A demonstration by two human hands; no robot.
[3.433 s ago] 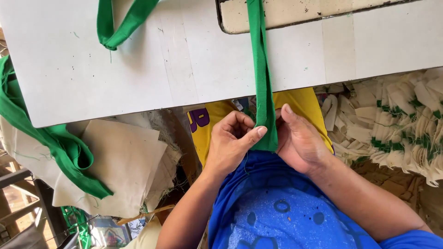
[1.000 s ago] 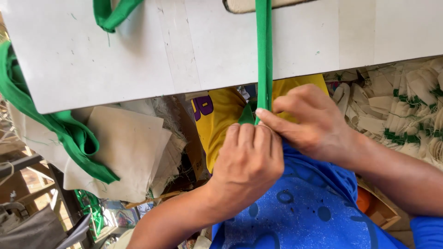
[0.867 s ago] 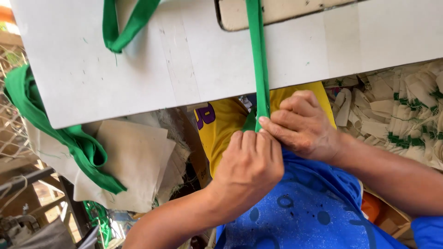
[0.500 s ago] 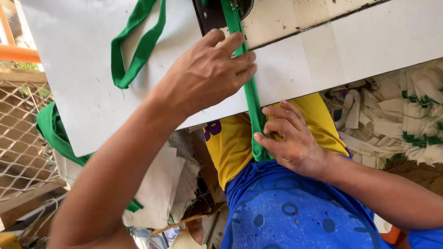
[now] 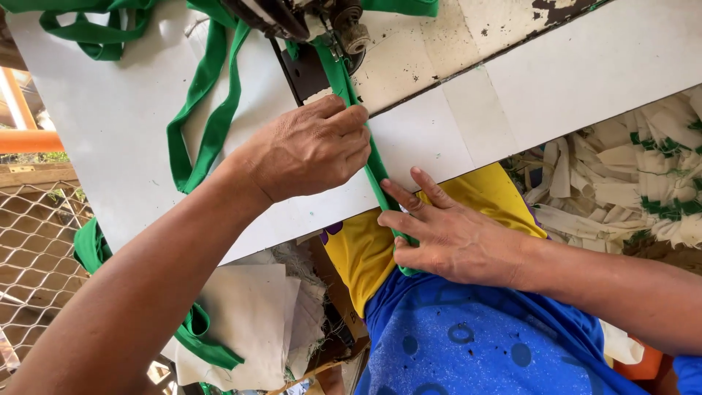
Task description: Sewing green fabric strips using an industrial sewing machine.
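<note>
A narrow green fabric strip (image 5: 345, 86) runs from under the sewing machine's presser foot (image 5: 341, 32) across the white table (image 5: 117, 124) and down over its front edge. My left hand (image 5: 311, 146) lies on the table with its fingertips pressing the strip's left side. My right hand (image 5: 446, 230) sits at the table edge over my lap, fingers spread, pinching the strip's lower end against yellow cloth (image 5: 365, 256).
More green strip (image 5: 201, 124) loops over the table's left part and hangs down to a heap (image 5: 197, 336). Beige cloth pieces (image 5: 252, 314) are stacked below the table. A pile of beige and green items (image 5: 636, 190) lies at right. Wire mesh (image 5: 29, 249) stands at left.
My left hand has left the lap, reached up onto the table and settled on the strip near the machine. My right hand stays at the table edge. The view has tilted toward the machine.
</note>
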